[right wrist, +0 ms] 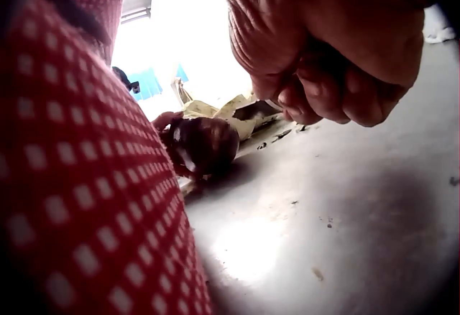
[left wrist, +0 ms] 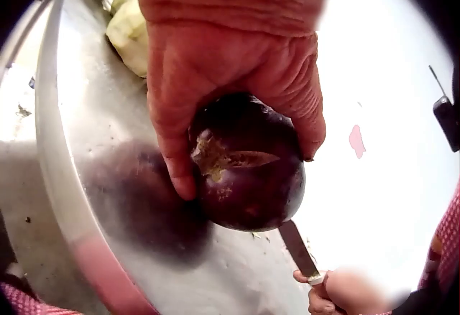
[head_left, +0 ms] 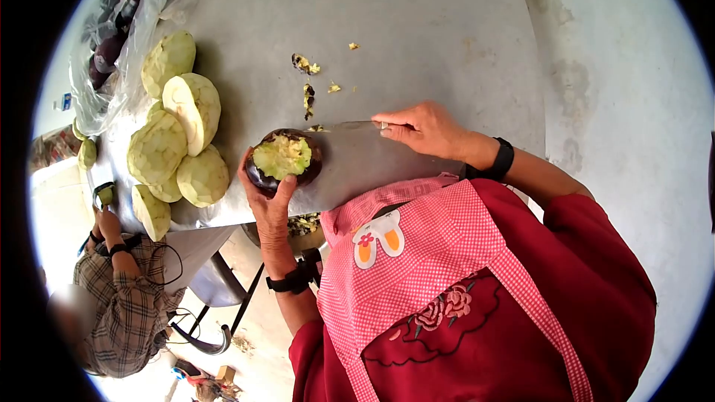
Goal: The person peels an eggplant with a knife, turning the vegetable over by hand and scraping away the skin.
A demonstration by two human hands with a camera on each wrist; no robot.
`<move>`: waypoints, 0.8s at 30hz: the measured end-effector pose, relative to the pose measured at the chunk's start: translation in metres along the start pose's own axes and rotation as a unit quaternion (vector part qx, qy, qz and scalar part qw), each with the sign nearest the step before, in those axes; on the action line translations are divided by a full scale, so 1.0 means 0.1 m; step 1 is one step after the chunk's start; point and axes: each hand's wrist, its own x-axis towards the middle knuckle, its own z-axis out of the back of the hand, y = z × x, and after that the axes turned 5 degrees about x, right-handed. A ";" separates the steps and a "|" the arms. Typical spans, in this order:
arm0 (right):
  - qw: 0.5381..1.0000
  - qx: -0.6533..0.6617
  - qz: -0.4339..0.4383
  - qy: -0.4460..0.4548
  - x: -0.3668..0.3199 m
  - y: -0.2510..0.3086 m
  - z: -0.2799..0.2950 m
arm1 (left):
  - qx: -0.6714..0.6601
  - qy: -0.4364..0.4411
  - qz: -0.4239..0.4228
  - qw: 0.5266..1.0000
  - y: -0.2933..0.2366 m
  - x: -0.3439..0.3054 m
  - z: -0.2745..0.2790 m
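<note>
My left hand grips a round, dark purple eggplant near the table's front edge, thumb on the near side. The eggplant's pale, roughly cut end faces up in the head view. In the left wrist view, fingers and thumb straddle the eggplant, whose skin has a brown scar and a slit. To the right, my right hand holds a knife by its white handle, the blade pointing at the eggplant. The right hand's fingers are curled in the right wrist view.
Several peeled eggplants are piled at the left, below a plastic bag with dark eggplants. Trimmed scraps lie on the metal table. Another person works at the left. A container of peelings stands below the edge.
</note>
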 end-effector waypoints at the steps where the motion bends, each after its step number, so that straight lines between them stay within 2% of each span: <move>1: 1.000 0.015 -0.006 -0.005 -0.02 0.00 0.02 | -0.011 -0.001 0.001 1.000 0.01 0.00 0.00; 2: 1.000 0.016 -0.007 -0.005 -0.02 0.04 0.03 | -0.011 0.000 0.003 1.000 0.01 -0.01 0.01; 4: 0.996 -0.016 0.089 0.002 -0.02 0.15 0.07 | 0.007 0.005 -0.007 1.000 0.02 0.00 0.03; 11: 0.988 -0.124 0.085 0.044 0.03 0.28 0.20 | 0.019 0.007 -0.022 1.000 0.01 -0.01 0.01; 13: 0.985 -0.152 0.056 0.067 0.05 0.34 0.22 | -0.008 0.011 -0.018 1.000 -0.02 -0.01 -0.02; 14: 0.984 -0.154 0.059 0.066 0.07 0.36 0.21 | -0.008 0.010 -0.022 1.000 -0.02 0.00 -0.03; 16: 0.970 -0.240 0.047 0.004 0.07 0.38 0.14 | -0.026 0.010 -0.012 1.000 0.00 -0.01 -0.02; 20: 0.970 -0.240 0.051 -0.007 0.18 0.10 0.06 | 0.031 0.011 -0.045 0.998 -0.04 -0.01 -0.04; 22: 0.992 -0.097 0.076 -0.035 0.14 -0.01 0.04 | 0.012 -0.002 -0.004 1.000 -0.10 -0.03 -0.03; 24: 0.994 -0.075 0.079 -0.016 0.09 -0.01 0.12 | 0.024 -0.012 -0.003 1.000 -0.09 -0.02 -0.06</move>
